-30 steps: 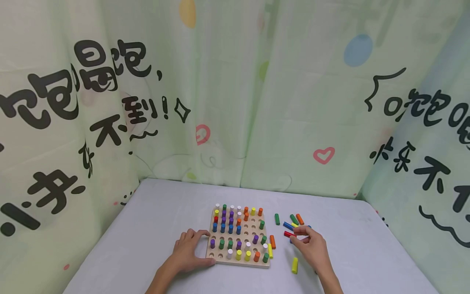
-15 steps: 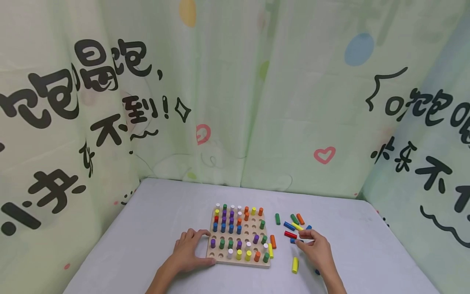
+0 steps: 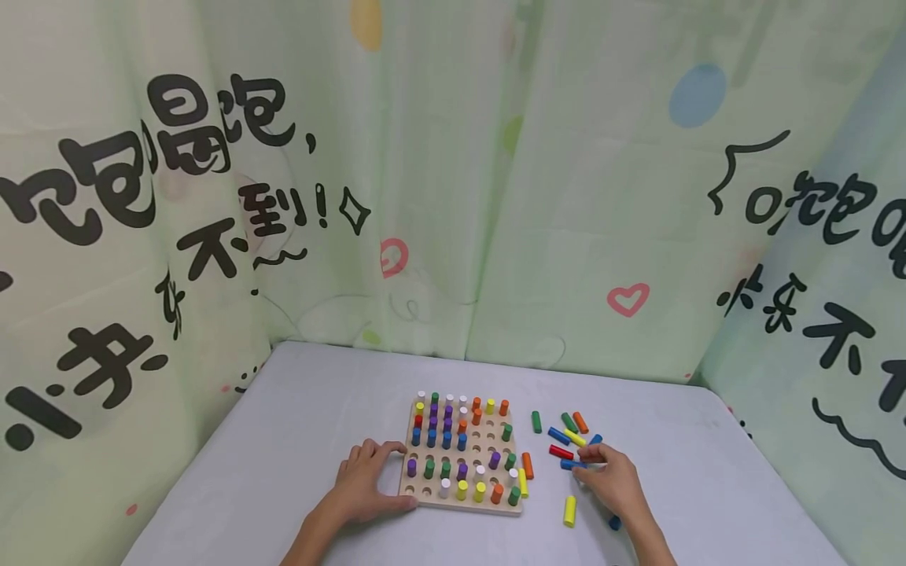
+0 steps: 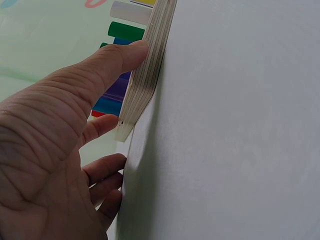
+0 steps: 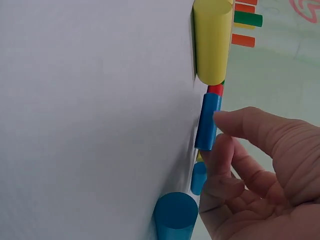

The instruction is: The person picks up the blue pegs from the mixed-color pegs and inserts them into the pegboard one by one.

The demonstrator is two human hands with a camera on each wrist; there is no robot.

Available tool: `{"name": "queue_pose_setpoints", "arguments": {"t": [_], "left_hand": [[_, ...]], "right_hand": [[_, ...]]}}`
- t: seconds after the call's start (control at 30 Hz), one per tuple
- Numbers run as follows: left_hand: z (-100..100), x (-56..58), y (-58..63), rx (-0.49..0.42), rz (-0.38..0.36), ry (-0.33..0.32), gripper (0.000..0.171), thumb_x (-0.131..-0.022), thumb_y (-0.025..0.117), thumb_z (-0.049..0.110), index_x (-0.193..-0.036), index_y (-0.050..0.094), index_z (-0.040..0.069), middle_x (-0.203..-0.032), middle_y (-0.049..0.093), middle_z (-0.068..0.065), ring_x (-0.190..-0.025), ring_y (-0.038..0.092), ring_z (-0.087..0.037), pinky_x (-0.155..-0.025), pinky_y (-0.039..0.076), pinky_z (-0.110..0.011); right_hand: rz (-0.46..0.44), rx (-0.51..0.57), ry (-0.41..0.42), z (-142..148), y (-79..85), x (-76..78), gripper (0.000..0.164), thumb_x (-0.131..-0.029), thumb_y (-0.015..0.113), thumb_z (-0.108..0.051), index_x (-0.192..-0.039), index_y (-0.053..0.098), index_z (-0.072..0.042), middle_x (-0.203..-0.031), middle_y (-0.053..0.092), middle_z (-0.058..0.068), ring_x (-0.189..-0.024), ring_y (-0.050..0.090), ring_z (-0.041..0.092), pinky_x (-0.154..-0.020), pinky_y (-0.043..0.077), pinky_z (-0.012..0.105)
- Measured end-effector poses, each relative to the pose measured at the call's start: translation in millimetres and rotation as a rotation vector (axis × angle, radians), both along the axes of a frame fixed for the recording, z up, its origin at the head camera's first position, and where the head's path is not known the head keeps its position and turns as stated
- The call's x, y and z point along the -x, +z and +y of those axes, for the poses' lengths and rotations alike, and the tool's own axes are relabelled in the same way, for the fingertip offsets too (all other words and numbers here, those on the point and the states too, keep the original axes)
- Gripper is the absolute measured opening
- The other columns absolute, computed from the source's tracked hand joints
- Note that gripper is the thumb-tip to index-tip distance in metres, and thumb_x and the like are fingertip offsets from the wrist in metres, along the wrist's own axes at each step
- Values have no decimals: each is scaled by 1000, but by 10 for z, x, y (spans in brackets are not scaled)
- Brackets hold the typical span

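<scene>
My left hand [image 3: 361, 483] grips the left front corner of a wooden pegboard [image 3: 463, 505], thumb at the near edge and index finger at the left side. In the left wrist view, the other fingers of the left hand [image 4: 60, 150] hang off the board. Coloured pegs stand in many of its holes. To the right, my right hand [image 3: 614, 481] pinches a blue peg [image 5: 206, 122] by one end between thumb and index finger, low over the table. Just beyond lies a red peg [image 3: 561, 453].
Loose pegs lie right of the board: a yellow peg [image 3: 569, 511] in front, a green peg [image 3: 536, 422] at the back, an orange peg [image 3: 528, 465] by the board's edge. Another blue peg [image 3: 614, 523] lies beneath the right wrist. A printed curtain [image 3: 453, 314] closes the back.
My right hand has moved slightly right and nearer, away from the red peg, and its fingertips have come to the blue peg. The left hand and board have stayed put.
</scene>
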State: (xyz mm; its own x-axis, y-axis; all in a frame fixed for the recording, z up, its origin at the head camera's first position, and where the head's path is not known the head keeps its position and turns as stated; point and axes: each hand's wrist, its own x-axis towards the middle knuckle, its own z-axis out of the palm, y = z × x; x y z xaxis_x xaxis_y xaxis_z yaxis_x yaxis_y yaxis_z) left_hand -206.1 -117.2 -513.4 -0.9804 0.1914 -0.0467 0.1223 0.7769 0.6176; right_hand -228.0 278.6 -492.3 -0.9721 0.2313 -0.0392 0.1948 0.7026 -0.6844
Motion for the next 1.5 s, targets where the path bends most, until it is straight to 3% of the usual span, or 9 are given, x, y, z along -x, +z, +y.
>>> {"name": "queue_pose_setpoints", "arguments": {"t": [0.77,1.13,1.5], "left_hand": [[-5,18,-27,-9,-7,2,79,-69,89,58,-134,56,27,-107,45,-2,-101,37,-24,-87,35,-45],[-9,29,-48,-5,-14,-1,79,-69,89,58,-135,56,27,-108,45,-2,-101,38,-24,-87,36,-45],[-14,24,-57,-15,1,-9,79,-69,89,58,-135,56,28,-106,44,-1,-99,37,-23,-85,35,-43]], "right_hand": [[-14,-80,56,30,-38,1,23,-85,80,-3,-104,69,1,-94,66,8,-78,56,21,-68,49,32],[59,-95,77,-38,13,-46,22,-85,79,-4,-104,70,1,-94,68,7,-82,62,20,-76,55,39],[137,-50,119,-205,122,-63,20,-87,77,-1,-105,69,2,-95,68,8,-85,64,20,-76,55,34]]}}
